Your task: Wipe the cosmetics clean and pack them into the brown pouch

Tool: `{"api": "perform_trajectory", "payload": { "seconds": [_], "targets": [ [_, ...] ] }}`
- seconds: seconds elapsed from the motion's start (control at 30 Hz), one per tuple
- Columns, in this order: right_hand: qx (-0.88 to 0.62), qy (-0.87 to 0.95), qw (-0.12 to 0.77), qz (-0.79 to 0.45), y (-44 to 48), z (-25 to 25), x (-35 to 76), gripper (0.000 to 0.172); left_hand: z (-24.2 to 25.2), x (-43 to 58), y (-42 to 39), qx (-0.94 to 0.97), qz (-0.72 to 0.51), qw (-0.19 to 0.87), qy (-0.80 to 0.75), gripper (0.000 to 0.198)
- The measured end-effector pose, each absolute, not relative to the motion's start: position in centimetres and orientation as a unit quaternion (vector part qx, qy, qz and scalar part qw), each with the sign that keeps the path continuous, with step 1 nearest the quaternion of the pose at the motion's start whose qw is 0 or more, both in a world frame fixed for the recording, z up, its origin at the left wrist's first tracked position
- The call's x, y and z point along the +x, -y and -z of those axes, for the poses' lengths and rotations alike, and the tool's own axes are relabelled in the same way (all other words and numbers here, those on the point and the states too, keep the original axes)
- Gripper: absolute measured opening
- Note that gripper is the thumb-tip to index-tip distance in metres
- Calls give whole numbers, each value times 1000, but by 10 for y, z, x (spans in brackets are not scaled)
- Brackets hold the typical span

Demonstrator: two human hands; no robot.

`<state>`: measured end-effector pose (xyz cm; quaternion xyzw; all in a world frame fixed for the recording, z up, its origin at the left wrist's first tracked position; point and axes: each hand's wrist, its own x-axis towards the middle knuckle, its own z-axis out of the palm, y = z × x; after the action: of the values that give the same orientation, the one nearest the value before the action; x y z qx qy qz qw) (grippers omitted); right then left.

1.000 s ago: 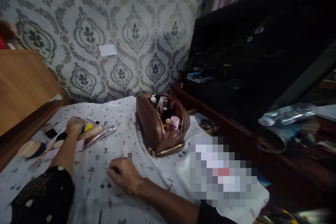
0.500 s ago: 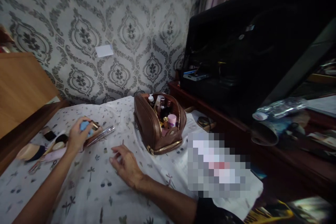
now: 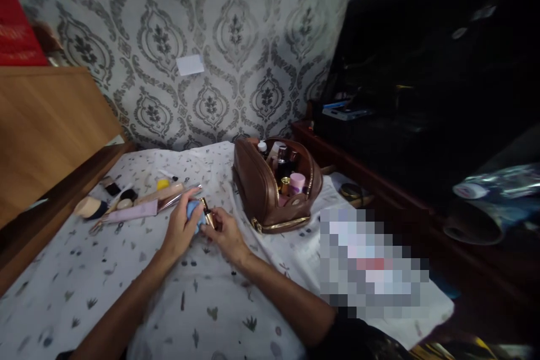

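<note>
My left hand (image 3: 179,229) is closed round a small light-blue bottle (image 3: 194,216) with a gold-and-dark cap end (image 3: 207,212). My right hand (image 3: 226,234) meets it from the right, fingers pinched on that cap end. Both hands hover just above a white printed cloth (image 3: 139,287), a little left of an open brown leather toiletry bag (image 3: 259,191) that stands upright and holds several small bottles and jars (image 3: 287,171). Behind the hands lies a row of cosmetics: a silver tube (image 3: 179,197), a pink tube (image 3: 133,212) and a round sponge (image 3: 88,207).
A wooden board (image 3: 46,129) rises along the left edge of the cloth. A dark wooden shelf (image 3: 379,180) with a large black case (image 3: 430,62) stands at the right. Patterned wallpaper (image 3: 219,39) closes the back. A blurred patch (image 3: 371,264) lies at the right front.
My left hand has lifted the blue bottle from the row of cosmetics and carried it rightward. My right hand has risen from the cloth and closed on the bottle's cap end. The view shifted left.
</note>
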<state>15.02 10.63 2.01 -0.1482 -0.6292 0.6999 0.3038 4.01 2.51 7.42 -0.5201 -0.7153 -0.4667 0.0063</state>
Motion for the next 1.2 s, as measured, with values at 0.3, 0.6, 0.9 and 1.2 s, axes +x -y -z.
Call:
{"api": "perform_trajectory", "payload": {
  "seconds": [0.3, 0.6, 0.9, 1.2],
  "targets": [
    [-175, 748, 276, -579, -103, -28, 158, 21, -65, 26, -16, -537, 432, -18, 724, 23],
    [-156, 831, 256, -469, -94, -40, 167, 19, -75, 21, -12, -507, 461, -90, 722, 38],
    [-191, 836, 278, -433, -98, -35, 165, 31, -70, 20, -14, -471, 498, -142, 714, 36],
    [-206, 777, 282, -524, -99, -34, 165, 40, -68, 19, -13, -466, 505, -122, 716, 35]
  ]
}}
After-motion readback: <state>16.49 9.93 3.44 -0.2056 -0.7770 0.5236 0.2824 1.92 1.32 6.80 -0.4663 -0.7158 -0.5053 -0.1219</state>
